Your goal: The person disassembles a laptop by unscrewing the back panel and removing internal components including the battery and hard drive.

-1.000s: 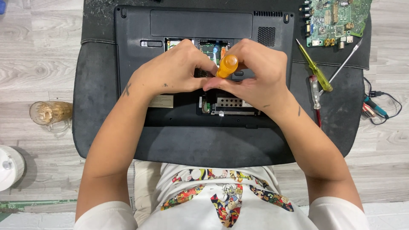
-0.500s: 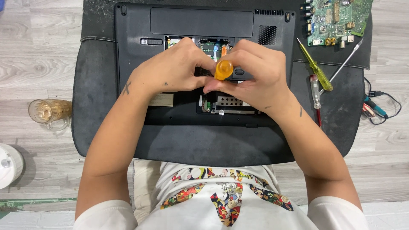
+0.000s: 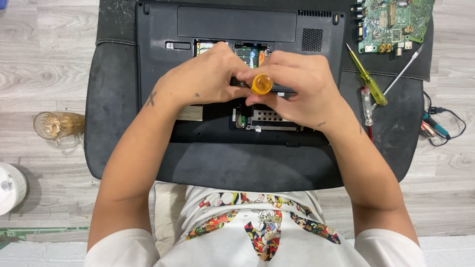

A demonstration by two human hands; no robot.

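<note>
A black laptop lies upside down on a dark mat, and the mat lies on a pale wooden floor. A little cover is off the laptop, so green and silver parts show inside the open bay.

Both hands meet over the middle of the laptop. The right hand is curled shut around a screwdriver with an orange handle. The round end of the handle points up at the camera, so the tool stands almost straight up over the open bay. Its tip is hidden under the fingers. The left hand is curled too, and its fingertips touch the screwdriver just under the orange handle. I cannot tell how hard it grips.

At about 2 o'clock from the hands, a yellow-green screwdriver lies on the mat. A thin silver tool lies just beside it, and a clear-handled screwdriver with a red tip lies right below them. A green circuit board sits at the top right corner. At 3 o'clock, well apart from the hands, some clips with thin wires lie on the floor.

At 9 o'clock, off the mat, a glass mug stands on the floor. A white round thing sits at 8 o'clock, by the left edge.
</note>
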